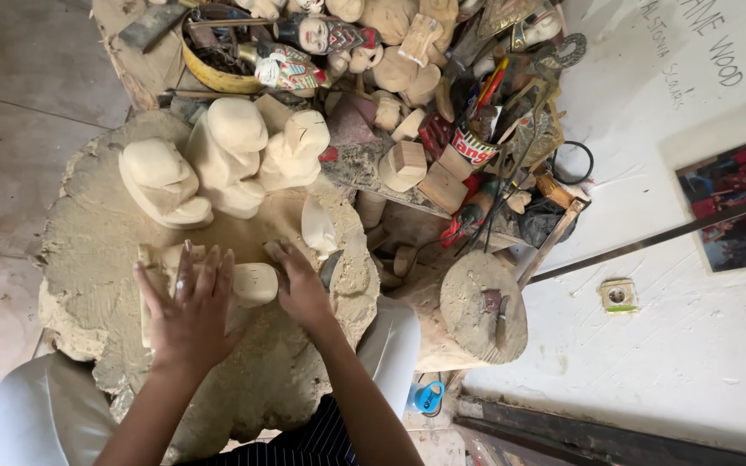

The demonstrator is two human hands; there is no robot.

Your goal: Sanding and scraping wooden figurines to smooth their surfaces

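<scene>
A pale carved wooden figure point(252, 283) lies on its side on a big rough tree-stump block point(88, 242). My left hand point(187, 311) rests flat on top of the figure's body, fingers spread. Gripping the head end of the same figure is my right hand point(300, 289), and a dark tool part point(330, 267) shows just beside it. Three unfinished pale wooden figures point(226, 155) stand upright at the back of the stump, and a small pale carved piece point(317, 226) lies next to them.
A cluttered bench behind holds wooden blanks point(403, 164), painted dolls point(325, 36), a yellow bowl point(209, 76) and a can of tools point(475, 147). A smaller stump point(477, 311) with a chisel stands at right by a white wall. My knees, in white cloth, flank the block.
</scene>
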